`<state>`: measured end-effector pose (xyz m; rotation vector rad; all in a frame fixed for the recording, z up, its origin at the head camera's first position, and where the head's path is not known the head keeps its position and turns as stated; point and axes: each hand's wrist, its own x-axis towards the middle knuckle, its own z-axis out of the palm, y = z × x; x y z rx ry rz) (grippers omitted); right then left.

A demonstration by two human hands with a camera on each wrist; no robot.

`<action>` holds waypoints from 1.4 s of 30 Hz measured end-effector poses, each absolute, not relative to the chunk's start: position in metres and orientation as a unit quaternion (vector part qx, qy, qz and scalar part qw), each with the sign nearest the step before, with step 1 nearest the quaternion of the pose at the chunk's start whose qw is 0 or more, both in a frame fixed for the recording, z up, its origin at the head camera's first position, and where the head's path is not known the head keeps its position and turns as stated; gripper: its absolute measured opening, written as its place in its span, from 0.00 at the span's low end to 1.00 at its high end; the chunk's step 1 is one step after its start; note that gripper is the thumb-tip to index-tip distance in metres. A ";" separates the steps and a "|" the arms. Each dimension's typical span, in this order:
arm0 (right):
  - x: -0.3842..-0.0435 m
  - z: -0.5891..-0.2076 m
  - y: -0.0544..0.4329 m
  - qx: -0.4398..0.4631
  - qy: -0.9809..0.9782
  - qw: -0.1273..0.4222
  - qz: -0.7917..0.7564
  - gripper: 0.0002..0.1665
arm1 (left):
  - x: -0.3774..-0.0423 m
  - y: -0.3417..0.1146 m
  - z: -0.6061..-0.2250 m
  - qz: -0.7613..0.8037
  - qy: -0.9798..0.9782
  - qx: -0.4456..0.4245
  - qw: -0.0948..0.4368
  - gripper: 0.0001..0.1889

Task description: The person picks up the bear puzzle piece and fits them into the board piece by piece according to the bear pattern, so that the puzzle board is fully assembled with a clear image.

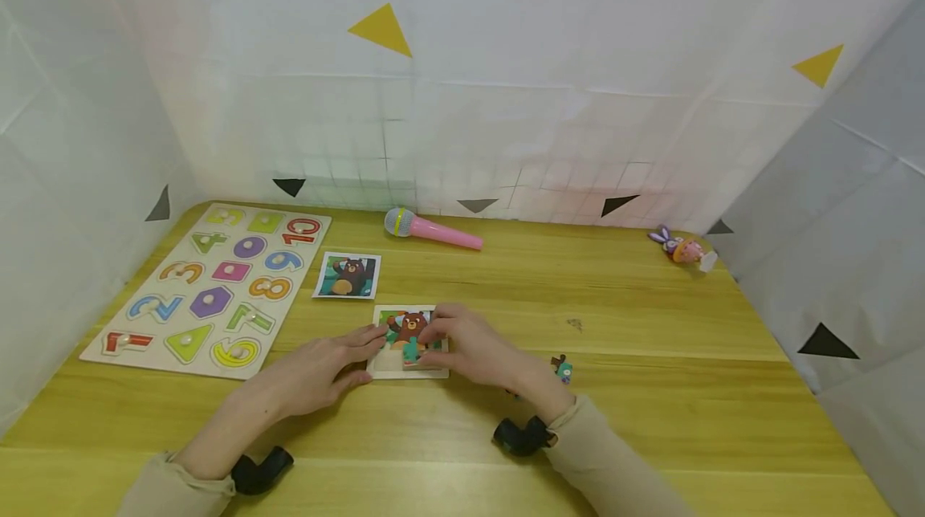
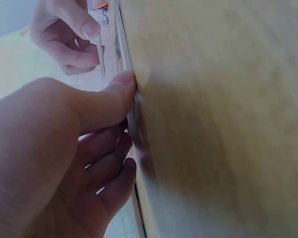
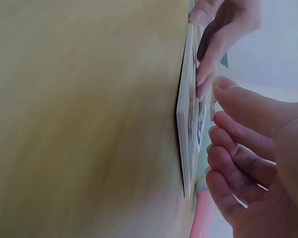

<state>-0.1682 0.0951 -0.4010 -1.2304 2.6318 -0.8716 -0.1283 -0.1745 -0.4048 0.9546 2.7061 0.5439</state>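
Observation:
A small wooden bear puzzle board (image 1: 422,375) with a pale raised frame lies on the table in the head view. My right hand (image 1: 473,344) pinches a teal puzzle piece (image 1: 412,352) between thumb and fingers, just above the board's lower part. In the right wrist view the puzzle piece (image 3: 213,106) appears edge-on, apart from the board (image 3: 185,119). My left hand (image 1: 321,371) rests at the board's left edge, fingertips touching the frame and thumb by the near left corner. Bare pale wood shows in the board's lower left. Loose puzzle pieces (image 1: 564,371) lie right of it, partly hidden by my right wrist.
A bear picture card (image 1: 348,276) lies behind the board. On the left is a number-and-shape peg board (image 1: 217,292). A pink toy microphone (image 1: 441,233) lies at the back, and a bunny toy (image 1: 682,249) at the far right. White cloth walls (image 1: 506,99) enclose the table.

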 end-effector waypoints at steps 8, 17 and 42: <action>-0.170 -0.403 0.079 -0.422 0.864 0.044 -0.269 0.12 | -0.129 -0.173 -0.405 0.182 0.923 0.320 0.112 0.28; -0.169 -0.406 0.066 -0.419 0.872 0.051 -0.246 0.12 | -0.129 -0.174 -0.406 0.195 0.918 0.329 0.103 0.27; -0.166 -0.413 0.059 -0.401 0.875 0.015 -0.271 0.12 | -0.134 -0.177 -0.405 0.199 0.906 0.366 0.073 0.22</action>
